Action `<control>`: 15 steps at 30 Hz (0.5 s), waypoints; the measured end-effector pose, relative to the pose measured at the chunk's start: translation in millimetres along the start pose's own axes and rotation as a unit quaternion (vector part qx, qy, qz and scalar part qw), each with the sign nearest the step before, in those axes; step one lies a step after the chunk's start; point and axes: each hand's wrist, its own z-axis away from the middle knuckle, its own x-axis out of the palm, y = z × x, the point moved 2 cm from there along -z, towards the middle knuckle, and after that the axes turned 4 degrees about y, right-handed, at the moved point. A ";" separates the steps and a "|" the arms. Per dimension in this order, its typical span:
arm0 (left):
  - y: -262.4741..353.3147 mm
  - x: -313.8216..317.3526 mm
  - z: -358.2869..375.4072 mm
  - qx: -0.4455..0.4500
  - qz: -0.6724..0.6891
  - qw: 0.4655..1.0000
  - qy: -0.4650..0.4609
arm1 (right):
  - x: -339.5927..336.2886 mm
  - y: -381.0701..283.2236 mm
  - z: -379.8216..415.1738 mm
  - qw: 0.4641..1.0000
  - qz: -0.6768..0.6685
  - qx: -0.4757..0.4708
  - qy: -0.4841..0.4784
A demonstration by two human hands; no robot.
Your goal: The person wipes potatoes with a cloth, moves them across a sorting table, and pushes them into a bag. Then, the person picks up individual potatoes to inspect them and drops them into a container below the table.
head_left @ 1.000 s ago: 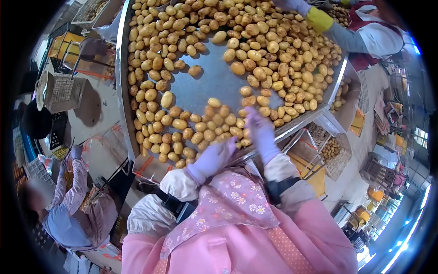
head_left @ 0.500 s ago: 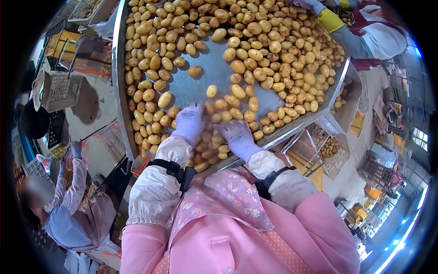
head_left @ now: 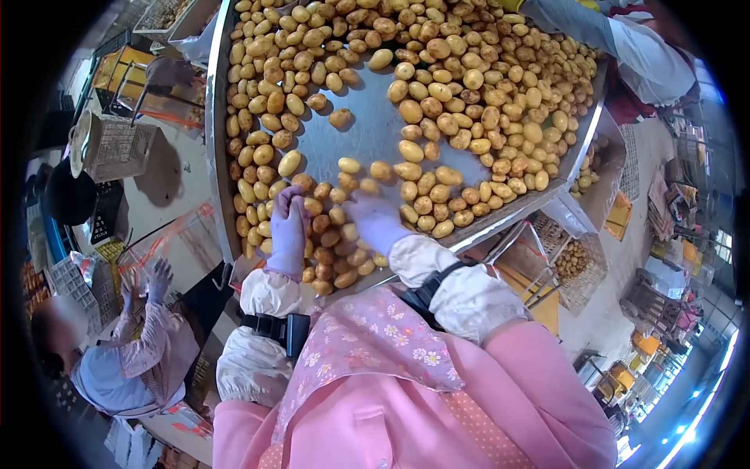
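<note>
Many yellow-brown potatoes (head_left: 469,78) lie spread over a metal sorting table (head_left: 344,133) with a raised rim. My left hand (head_left: 288,230), in a pale purple glove, is over the left side of the near pile, fingers curled together; what they hold, if anything, is hidden. My right hand (head_left: 373,219), gloved alike, reaches into the potatoes at the centre, its fingers blurred by motion. Between my hands, smaller brownish potatoes (head_left: 332,242) lie bunched at the table's narrow near end.
A co-worker (head_left: 133,352) with gloved hands raised is at the lower left. Another co-worker's sleeve (head_left: 570,23) reaches over the table's top right. A basket (head_left: 121,148) stands at left, and a crate of potatoes (head_left: 578,262) sits beyond the right edge.
My left hand has moved left and down, its fingers now curled. My right hand has shifted slightly left. Potatoes near my hands have shifted, and the camera view has moved a little.
</note>
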 end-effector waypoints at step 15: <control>-17.7 100.8 104.1 0.369 -0.271 0.812 -0.363 | 24.1 54.7 142.1 0.457 -0.792 0.339 0.220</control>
